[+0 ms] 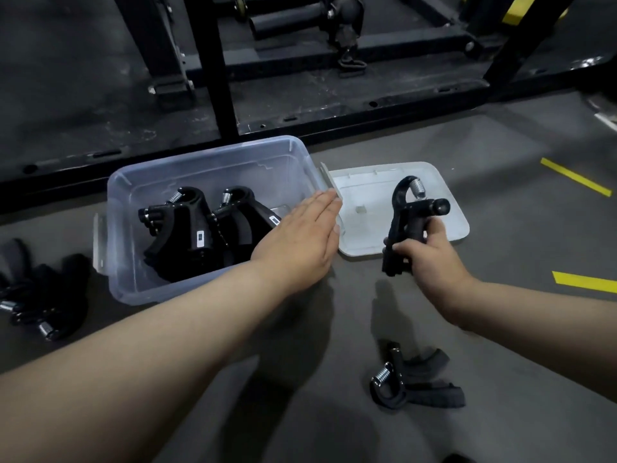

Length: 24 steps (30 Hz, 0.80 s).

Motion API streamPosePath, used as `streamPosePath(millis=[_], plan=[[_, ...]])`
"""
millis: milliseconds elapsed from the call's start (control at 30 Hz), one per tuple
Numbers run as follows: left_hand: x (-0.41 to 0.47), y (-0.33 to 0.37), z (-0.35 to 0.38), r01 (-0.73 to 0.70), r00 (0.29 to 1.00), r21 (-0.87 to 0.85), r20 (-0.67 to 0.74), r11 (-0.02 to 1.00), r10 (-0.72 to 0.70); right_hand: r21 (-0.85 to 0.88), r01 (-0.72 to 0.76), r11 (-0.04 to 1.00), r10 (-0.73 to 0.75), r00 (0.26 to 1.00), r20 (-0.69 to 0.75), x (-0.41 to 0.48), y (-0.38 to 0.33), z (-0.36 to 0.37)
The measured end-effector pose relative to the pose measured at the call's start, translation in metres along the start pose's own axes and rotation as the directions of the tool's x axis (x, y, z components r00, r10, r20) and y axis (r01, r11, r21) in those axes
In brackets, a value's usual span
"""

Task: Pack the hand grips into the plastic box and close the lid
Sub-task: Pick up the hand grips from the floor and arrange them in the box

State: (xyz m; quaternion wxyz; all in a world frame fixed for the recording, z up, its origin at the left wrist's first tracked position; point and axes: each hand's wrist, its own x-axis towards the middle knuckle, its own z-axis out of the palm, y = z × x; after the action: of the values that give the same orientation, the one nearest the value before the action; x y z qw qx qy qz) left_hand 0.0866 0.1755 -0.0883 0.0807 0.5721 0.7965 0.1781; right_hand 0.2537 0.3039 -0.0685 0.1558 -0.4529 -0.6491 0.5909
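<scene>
A clear plastic box (213,155) stands open on the floor with black hand grips (200,225) packed upright inside. My left hand (300,235) lies flat with straight fingers over the box's right rim. My right hand (430,259) grips another black hand grip (407,215) by its handles, held above the white lid (370,185), which lies flat on the floor to the right of the box. One more hand grip (417,379) lies on the floor in front of my right hand. Several more hand grips (43,295) lie at the far left.
A black metal gym frame (334,95) runs across the floor behind the box. Yellow tape strips (577,177) mark the grey floor at the right. A dark object (460,458) shows at the bottom edge.
</scene>
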Motion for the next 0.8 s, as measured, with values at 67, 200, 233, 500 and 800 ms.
streamPosePath(millis=[67,200,233,500,800], plan=[[0.000,0.001,-0.001,0.014,1.000,-0.032,-0.005,0.999,-0.014,0.123,0.011,0.992,-0.020,0.997,0.071,0.002,-0.019,0.011],[0.001,0.001,-0.006,0.075,0.997,-0.192,-0.013,0.978,-0.078,0.016,0.004,1.000,-0.007,0.978,0.207,0.006,-0.048,0.034],[0.001,0.001,-0.009,0.093,0.996,-0.261,0.007,0.961,-0.094,-0.026,0.003,1.000,0.003,0.974,0.225,0.007,-0.053,0.038],[0.004,-0.006,-0.026,0.254,0.939,-0.887,0.132,0.385,-0.317,-0.564,0.224,0.795,-0.163,0.974,0.157,0.005,-0.059,0.082],[0.002,-0.017,-0.047,0.278,0.788,-0.959,0.197,0.051,-0.584,-0.374,0.524,0.765,-0.351,0.826,0.440,-0.004,-0.055,0.095]])
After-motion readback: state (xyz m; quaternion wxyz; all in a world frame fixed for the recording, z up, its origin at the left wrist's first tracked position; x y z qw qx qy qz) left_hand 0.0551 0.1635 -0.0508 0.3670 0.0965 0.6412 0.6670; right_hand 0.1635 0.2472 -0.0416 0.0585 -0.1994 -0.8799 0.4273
